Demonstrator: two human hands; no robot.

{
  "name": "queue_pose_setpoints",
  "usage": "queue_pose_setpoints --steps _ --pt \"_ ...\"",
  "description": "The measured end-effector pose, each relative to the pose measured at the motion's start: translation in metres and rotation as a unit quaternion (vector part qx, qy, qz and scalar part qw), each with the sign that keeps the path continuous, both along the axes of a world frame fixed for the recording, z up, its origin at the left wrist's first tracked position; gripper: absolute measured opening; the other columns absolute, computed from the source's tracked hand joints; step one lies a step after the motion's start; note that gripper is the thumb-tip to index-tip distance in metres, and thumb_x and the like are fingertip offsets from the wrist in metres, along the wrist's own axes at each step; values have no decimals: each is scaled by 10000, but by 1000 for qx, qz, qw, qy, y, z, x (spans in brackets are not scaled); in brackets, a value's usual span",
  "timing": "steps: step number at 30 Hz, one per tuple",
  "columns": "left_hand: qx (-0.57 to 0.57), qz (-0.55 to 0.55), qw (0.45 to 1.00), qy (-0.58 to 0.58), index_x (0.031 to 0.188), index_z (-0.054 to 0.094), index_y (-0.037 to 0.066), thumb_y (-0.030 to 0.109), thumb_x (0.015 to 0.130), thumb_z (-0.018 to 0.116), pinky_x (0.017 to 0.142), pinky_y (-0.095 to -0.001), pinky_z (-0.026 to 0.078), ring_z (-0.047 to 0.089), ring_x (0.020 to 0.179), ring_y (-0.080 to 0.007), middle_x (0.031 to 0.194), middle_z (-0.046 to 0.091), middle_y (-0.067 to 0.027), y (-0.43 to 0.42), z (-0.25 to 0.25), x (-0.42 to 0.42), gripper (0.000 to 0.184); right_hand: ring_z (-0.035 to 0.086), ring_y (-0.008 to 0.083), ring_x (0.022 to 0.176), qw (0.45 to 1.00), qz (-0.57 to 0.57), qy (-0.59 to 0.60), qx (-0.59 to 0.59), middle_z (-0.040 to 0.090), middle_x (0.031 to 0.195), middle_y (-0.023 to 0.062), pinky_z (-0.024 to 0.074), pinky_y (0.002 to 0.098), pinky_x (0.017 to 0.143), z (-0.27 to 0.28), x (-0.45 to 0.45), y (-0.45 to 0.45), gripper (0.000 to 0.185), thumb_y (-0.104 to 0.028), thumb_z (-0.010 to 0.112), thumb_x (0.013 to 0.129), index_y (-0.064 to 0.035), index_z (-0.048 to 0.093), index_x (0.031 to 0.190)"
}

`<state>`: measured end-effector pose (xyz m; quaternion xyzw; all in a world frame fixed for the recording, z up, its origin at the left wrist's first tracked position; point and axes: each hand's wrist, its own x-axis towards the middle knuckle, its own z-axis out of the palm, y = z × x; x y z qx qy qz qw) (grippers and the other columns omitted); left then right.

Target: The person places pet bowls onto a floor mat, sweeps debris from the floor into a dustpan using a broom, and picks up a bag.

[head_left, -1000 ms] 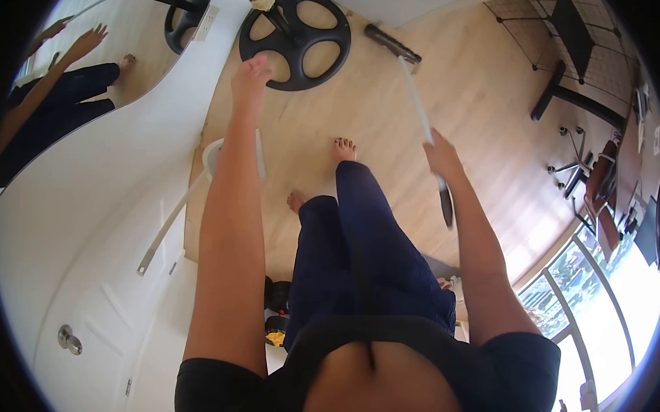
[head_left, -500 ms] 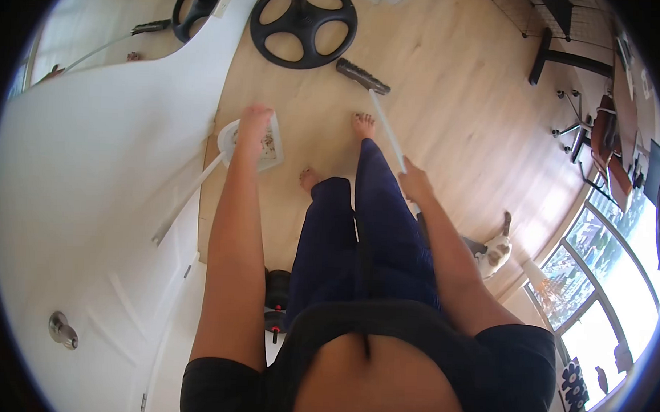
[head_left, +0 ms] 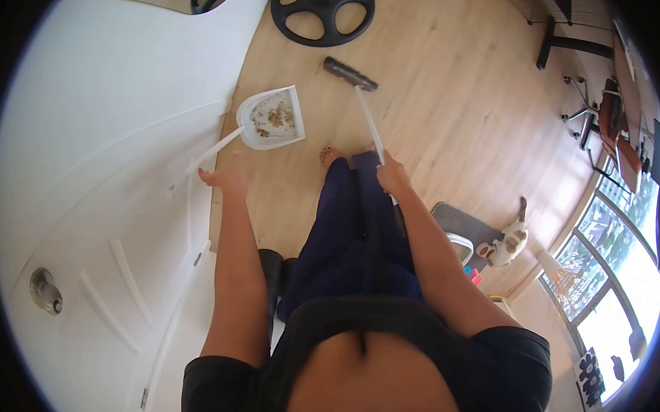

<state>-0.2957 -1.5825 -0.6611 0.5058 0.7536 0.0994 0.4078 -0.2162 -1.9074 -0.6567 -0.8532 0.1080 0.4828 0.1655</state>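
Observation:
A white dustpan (head_left: 275,118) with brown debris in it lies on the wood floor, its long white handle slanting down-left against the white door. My left hand (head_left: 228,175) is beside that handle, fingers spread, thumb pointing left; it holds nothing that I can see. My right hand (head_left: 393,175) is wrapped round the white pole of a broom (head_left: 351,74). The dark broom head rests on the floor to the right of the dustpan, below a black round base.
The black round base (head_left: 322,15) stands at the top. On the right, a cat (head_left: 513,241) is beside a grey mat (head_left: 464,225). A door with a knob (head_left: 46,291) is at the left. A brown chair (head_left: 620,132) is at the far right.
My left hand has come down from over the dustpan to its handle, uncovering the pan. The broom head has moved left, towards the dustpan. The view has shifted, showing more of the cat and mat.

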Motion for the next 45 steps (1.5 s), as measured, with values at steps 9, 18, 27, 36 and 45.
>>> queue_pose_setpoints --steps 9,18,27,36,45 --pt "86 -13 949 -302 1156 440 84 44 733 678 784 -278 401 481 925 -143 1102 469 -55 68 1 -29 486 639 290 608 999 13 -36 -20 624 775 215 509 394 632 -6 37 10 396 -124 412 818 -2 424 1195" --pt "147 -146 941 -269 810 604 -2 174 785 657 628 -252 422 537 719 -118 799 590 -49 49 32 -36 185 636 274 598 997 11 -35 72 622 723 192 509 372 597 30 -2 -14 346 -136 466 790 21 495 1097" --pt "185 -265 936 -141 779 650 33 278 730 724 638 -279 416 515 686 -126 736 602 -32 15 62 -64 261 651 278 674 990 37 -135 -10 643 721 174 515 340 616 -37 66 -40 185 -118 519 745 24 635 773" --pt "161 -370 907 -119 807 666 41 325 749 663 657 -333 461 612 713 -211 765 652 -86 60 54 -95 290 640 344 773 987 72 -146 -13 639 793 213 524 397 656 -11 -72 27 236 -131 506 769 44 619 881" --pt "117 -416 899 -73 822 672 83 373 717 647 698 -358 463 620 776 -281 800 656 -108 68 75 -101 309 556 357 1013 983 -7 -119 138 573 1063 247 456 423 833 -8 -234 70 429 -194 510 788 -34 489 1186"
